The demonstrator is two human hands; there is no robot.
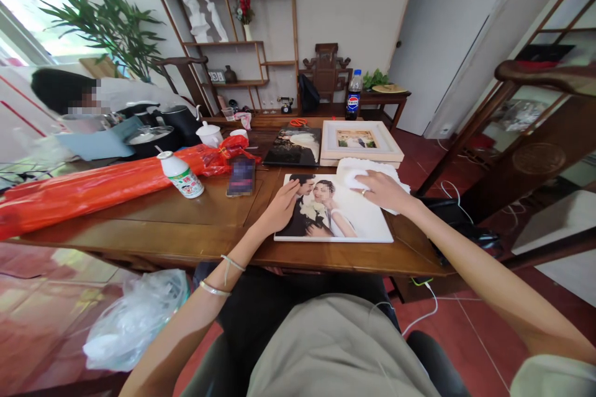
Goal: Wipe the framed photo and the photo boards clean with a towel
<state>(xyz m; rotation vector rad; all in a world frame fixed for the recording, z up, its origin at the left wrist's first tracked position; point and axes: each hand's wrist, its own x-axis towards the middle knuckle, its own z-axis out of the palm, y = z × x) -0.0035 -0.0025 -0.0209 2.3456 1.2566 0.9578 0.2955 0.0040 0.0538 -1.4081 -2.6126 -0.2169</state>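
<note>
Head view: one photo panel [333, 214] lies between the left hand [281, 208], unclenched on its left edge, and the right hand [385, 191], grasping one white wad [352, 178] at its upper right. Beyond lie one framed picture [357, 140] and one dark panel [292, 146].

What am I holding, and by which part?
Your right hand holds a white wad by its right side; your left hand rests on the photo panel.

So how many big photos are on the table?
3: a light photo board under the left hand, a dark photo board behind it, and a white-framed photo beside the dark one. More could be hidden underneath.
</note>
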